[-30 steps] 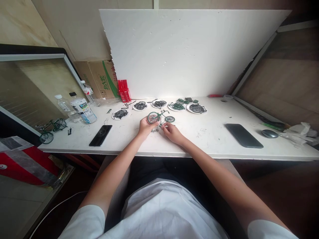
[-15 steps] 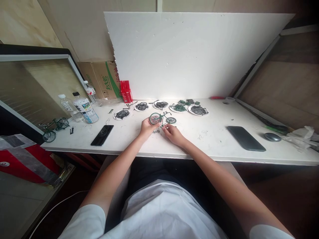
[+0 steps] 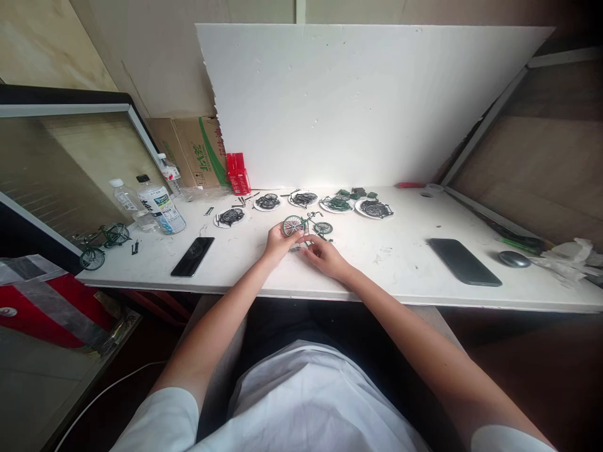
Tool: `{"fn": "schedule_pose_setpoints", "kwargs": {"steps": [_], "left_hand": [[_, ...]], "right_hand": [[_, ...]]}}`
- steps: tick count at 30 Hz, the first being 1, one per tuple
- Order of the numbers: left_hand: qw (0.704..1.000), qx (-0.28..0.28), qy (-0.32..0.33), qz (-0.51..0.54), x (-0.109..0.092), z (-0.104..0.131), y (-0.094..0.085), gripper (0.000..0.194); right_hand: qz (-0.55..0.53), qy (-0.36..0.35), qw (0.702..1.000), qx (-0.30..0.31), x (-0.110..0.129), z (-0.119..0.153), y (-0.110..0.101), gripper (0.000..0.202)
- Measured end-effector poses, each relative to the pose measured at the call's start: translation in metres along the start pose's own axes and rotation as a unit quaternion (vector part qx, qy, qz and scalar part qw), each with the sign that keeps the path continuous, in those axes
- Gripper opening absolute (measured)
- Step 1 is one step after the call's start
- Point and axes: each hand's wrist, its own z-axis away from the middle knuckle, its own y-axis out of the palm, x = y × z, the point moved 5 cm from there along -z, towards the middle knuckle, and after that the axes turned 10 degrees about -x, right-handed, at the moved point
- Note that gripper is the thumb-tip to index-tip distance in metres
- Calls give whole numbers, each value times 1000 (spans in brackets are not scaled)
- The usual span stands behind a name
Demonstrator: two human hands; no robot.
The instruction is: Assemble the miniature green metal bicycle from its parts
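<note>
A small green model bicycle [image 3: 323, 228] is raised just above the white table, with its handlebars up. My left hand [image 3: 279, 242] is closed round one of its wheels, the thumb against the spokes. My right hand [image 3: 325, 256] is at the lower middle of the bicycle, its fingers bent and drawn together near my left thumb. What those fingertips pinch is too small to make out. Some small loose pieces lie on the table under the hands, partly hidden by them.
Beyond my hands stand several white plates of dark parts [image 3: 229, 218] and a plate of green parts [image 3: 336, 204]. A phone [image 3: 193, 256] lies left, a dark phone-like slab [image 3: 464, 262] and mouse [image 3: 514, 258] right. Bottles [image 3: 162, 205] and another model bicycle [image 3: 106, 240] stand far left.
My right hand has shifted slightly left, its fingers now reaching closer to my left thumb. My left hand and the bicycle have stayed almost in place.
</note>
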Motion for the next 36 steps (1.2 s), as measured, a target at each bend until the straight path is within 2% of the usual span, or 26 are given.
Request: {"fn": "schedule_pose_setpoints", "kwargs": {"steps": [3,8,13,25,36], "left_hand": [[999,3,-30,31,1,1,1,50],[996,12,-65,68,3,1,1,40],[992,-3,-85,88,5,-1,-2,32],[990,-20,-90,108,2,-1,-3,28],[990,-13,-95,102,2,-1,-2,30]], "right_hand": [[13,-10,1000,-2,2,0,0,39],[17,10,1000,-12,-2,2,0,44],[16,9,1000,-17,-1,2,0,44],[-12,17,1000,-11,5,3,1,55],[-20,12,1000,-3,7,3,1,49]]}}
